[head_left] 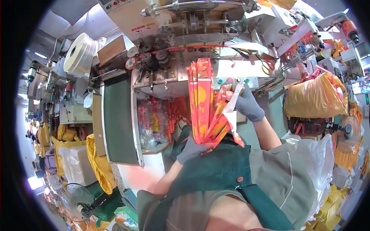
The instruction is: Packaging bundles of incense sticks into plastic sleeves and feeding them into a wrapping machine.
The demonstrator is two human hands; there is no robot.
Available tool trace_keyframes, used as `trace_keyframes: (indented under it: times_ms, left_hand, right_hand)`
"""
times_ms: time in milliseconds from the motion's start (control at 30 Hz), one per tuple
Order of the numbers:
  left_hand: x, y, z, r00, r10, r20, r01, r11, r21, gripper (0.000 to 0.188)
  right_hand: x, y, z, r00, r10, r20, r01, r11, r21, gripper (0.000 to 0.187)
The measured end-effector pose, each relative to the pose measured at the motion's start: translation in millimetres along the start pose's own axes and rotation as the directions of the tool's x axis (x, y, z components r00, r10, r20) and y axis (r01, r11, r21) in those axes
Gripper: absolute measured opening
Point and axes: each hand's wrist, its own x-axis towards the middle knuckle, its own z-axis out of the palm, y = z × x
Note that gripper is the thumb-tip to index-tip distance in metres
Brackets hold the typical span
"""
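A bundle of long, flat red-and-orange packets (201,101) stands upright in front of a packing machine (185,42). My left hand (191,149), in a grey glove, grips the bundle at its lower end. My right hand (245,103), also in a grey glove, pinches the top of a clear white-edged plastic sleeve (233,101) that runs down beside the packets. A few packets fan out to the right at the bottom. A dark green apron (219,169) lies below both hands.
A dark green conveyor belt (117,119) runs down the machine's left side, with a white film roll (80,54) above it. Scissors (266,65) and pliers (243,52) lie on the machine's shelf. A yellow filled bag (312,98) sits right; a fan (75,200) lower left.
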Motion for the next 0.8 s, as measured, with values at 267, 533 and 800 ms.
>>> trace_keyframes:
  times_ms: [267,533,800]
  left_hand:
    - [2.5,15.3,-43.0,0.998,-0.002,-0.059,0.014,0.981,0.196,0.060]
    - [1.0,55.6,-80.9,0.975,0.199,-0.095,-0.185,0.973,0.141,0.056]
    - [-3.1,99.5,-112.8,0.992,0.098,-0.082,-0.084,0.984,0.155,0.055]
  right_hand:
    - [61.9,-67.1,20.2,0.929,-0.286,-0.233,0.224,0.939,-0.261,0.027]
    - [115.2,-140.3,30.4,0.679,-0.695,-0.236,0.682,0.716,-0.149,0.021]
    - [123.3,-40.2,121.3,0.983,0.033,0.179,0.011,0.971,-0.241,0.020]
